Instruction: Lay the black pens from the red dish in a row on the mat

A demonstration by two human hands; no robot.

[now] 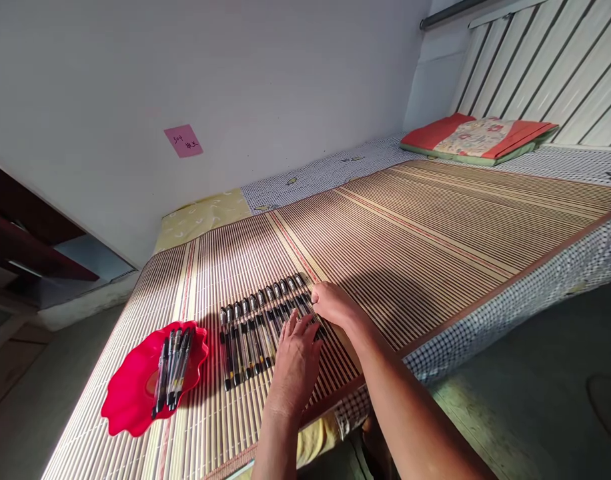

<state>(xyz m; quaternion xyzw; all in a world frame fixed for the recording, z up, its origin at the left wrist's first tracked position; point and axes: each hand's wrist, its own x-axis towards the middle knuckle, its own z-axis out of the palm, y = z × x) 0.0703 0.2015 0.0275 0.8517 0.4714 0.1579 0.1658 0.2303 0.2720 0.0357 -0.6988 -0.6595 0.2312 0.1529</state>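
Several pens (256,340) with clear barrels and black ends lie side by side in a slanting row on a striped bamboo mat (385,253). My left hand (296,350) rests over the right part of this row, palm down, fingers stretched out and touching the pens. At the row's right end my right hand (333,305) has its fingers closed round the upper part of a pen, most of which they hide. Left of the row, a red scalloped plate (130,383) holds several more pens (173,367) in a loose bundle.
The mat covers a bed with a checked sheet (500,307). A folded red and floral quilt (478,137) lies at the far right, near a white slatted headboard (545,73). A pink note (184,141) is stuck on the wall behind. The bed's front edge runs below my forearms.
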